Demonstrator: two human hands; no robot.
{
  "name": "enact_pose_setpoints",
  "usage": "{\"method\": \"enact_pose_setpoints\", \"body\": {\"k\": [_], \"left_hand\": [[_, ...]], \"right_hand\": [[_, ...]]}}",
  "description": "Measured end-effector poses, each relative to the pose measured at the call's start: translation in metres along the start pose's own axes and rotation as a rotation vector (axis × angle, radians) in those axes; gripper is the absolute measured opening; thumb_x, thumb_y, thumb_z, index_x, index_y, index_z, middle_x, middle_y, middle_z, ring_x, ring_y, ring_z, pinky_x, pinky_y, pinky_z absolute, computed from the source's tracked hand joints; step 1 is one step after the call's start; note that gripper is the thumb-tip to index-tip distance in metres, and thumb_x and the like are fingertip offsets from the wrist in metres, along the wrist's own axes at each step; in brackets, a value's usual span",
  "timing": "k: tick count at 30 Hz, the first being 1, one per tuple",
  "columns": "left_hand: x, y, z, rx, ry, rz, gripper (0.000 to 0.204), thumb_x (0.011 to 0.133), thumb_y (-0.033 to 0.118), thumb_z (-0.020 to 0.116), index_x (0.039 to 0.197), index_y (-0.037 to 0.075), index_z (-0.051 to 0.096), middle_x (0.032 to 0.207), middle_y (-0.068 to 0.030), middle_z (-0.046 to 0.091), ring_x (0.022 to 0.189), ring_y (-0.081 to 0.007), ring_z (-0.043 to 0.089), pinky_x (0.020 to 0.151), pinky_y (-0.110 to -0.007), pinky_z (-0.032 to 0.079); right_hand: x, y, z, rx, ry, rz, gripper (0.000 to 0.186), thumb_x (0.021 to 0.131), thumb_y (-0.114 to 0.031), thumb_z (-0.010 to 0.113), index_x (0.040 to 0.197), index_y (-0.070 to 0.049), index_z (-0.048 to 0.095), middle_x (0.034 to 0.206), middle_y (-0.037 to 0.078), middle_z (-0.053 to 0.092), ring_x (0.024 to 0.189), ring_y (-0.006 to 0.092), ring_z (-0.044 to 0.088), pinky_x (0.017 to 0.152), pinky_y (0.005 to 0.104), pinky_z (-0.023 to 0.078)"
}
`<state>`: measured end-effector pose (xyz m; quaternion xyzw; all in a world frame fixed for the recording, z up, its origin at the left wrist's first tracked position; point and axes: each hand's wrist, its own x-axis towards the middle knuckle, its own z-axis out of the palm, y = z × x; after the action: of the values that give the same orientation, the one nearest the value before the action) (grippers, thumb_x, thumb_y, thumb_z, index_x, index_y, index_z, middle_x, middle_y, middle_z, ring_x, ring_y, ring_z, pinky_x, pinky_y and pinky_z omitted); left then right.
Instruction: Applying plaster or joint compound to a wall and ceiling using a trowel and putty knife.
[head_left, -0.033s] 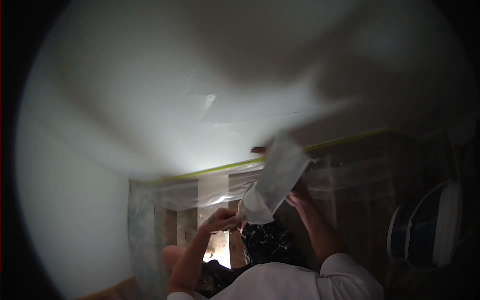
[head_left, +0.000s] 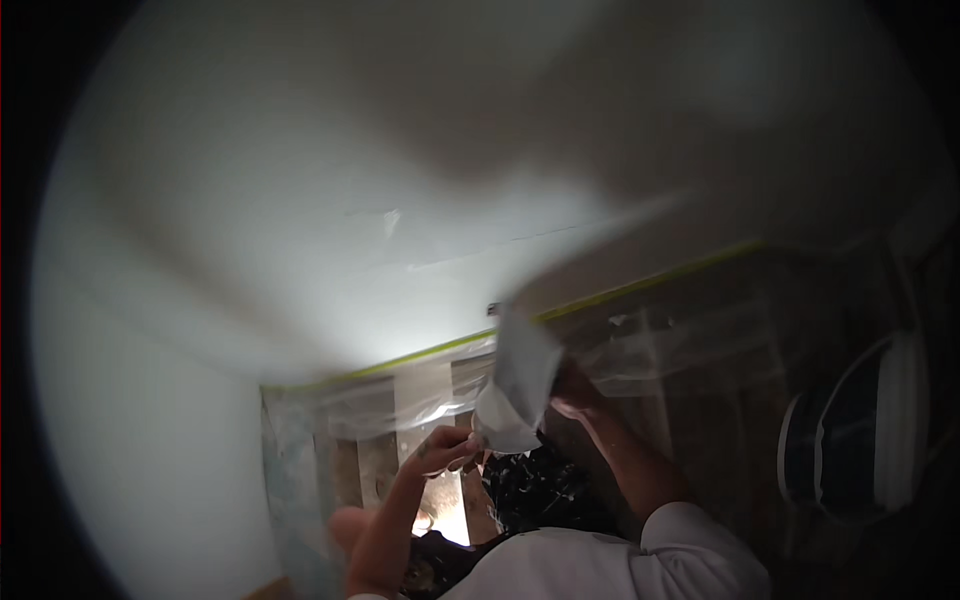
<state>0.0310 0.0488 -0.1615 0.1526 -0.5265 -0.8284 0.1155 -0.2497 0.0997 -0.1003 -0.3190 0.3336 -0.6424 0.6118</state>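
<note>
In my right hand (head_left: 574, 390), closed at its side edge, is a broad flat whitish blade (head_left: 530, 355), like a wide plastering trowel; its handle is hidden. My left hand (head_left: 440, 450) is closed on a smaller scraper (head_left: 503, 415), whose pale curved blade meets the lower part of the broad blade. The fingers hide most of its grip. Both tools are held in front of my body, before the lower part of a white wall (head_left: 300, 260). The wall carries a faint crack-like line and a small shiny patch.
Yellow-green tape (head_left: 640, 288) runs along the foot of the wall. Clear plastic sheeting (head_left: 650, 350) covers boards below it. A white and dark blue bucket (head_left: 850, 440) stands at the right. A small dark spot (head_left: 493, 309) shows on the wall. Bright light falls between my legs.
The broad blade has moved left and down and turned more edge-on. My right hand has shifted slightly left with it. The left hand stays almost in place; the view has turned a little.
</note>
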Motion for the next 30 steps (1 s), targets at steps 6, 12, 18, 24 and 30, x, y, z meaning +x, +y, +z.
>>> {"method": "enact_pose_setpoints", "body": {"k": [6,12,18,24,30], "left_hand": [[-0.001,0.045,0.019,-0.264,0.078,0.331,0.035,0.1,0.033,0.045,0.101,0.001,0.059,0.072,-0.0137,0.06,0.049,-0.0207,0.05,0.043,-0.032,0.041],[-0.017,0.038,0.026,-0.25,0.148,0.308,0.037,0.1,0.036,0.043,0.104,0.003,0.059,0.074,-0.0125,0.06,0.05,-0.02,0.049,0.043,-0.032,0.04],[-0.003,0.03,0.041,-0.272,0.145,0.19,0.036,0.101,0.033,0.043,0.108,0.002,0.06,0.074,-0.0115,0.059,0.052,-0.0217,0.05,0.045,-0.034,0.04],[-0.007,0.032,0.043,-0.23,0.176,0.154,0.038,0.101,0.034,0.042,0.111,0.002,0.06,0.075,-0.0122,0.06,0.053,-0.0219,0.051,0.047,-0.034,0.04],[-0.007,0.023,0.048,-0.332,0.253,0.14,0.04,0.098,0.033,0.05,0.112,-0.003,0.06,0.073,-0.0116,0.06,0.054,-0.0219,0.051,0.049,-0.033,0.038]], "right_hand": [[-0.049,-0.082,-0.047,-0.985,0.082,-0.077,0.022,0.077,-0.017,0.081,0.082,-0.005,0.063,0.076,-0.002,0.063,0.075,0.0054,0.057,0.066,0.0253,0.048],[-0.065,-0.226,-0.104,-0.929,0.578,-0.582,0.033,0.077,-0.026,0.079,0.095,-0.003,0.063,0.087,0.008,0.068,0.081,0.0121,0.064,0.069,0.0323,0.051],[-0.057,-0.353,-0.162,-1.175,1.006,-0.947,0.03,0.078,-0.026,0.078,0.083,-0.002,0.062,0.071,0.009,0.064,0.064,0.0182,0.062,0.062,0.0324,0.048],[-0.036,-0.386,-0.166,-1.184,1.035,-1.062,0.026,0.078,-0.023,0.077,0.081,-0.002,0.062,0.069,0.012,0.063,0.064,0.0244,0.064,0.061,0.0346,0.049],[-0.026,-0.351,-0.18,-1.265,1.045,-1.044,0.026,0.078,-0.023,0.076,0.083,-0.001,0.062,0.074,0.016,0.065,0.07,0.0324,0.066,0.062,0.0381,0.05]]}}
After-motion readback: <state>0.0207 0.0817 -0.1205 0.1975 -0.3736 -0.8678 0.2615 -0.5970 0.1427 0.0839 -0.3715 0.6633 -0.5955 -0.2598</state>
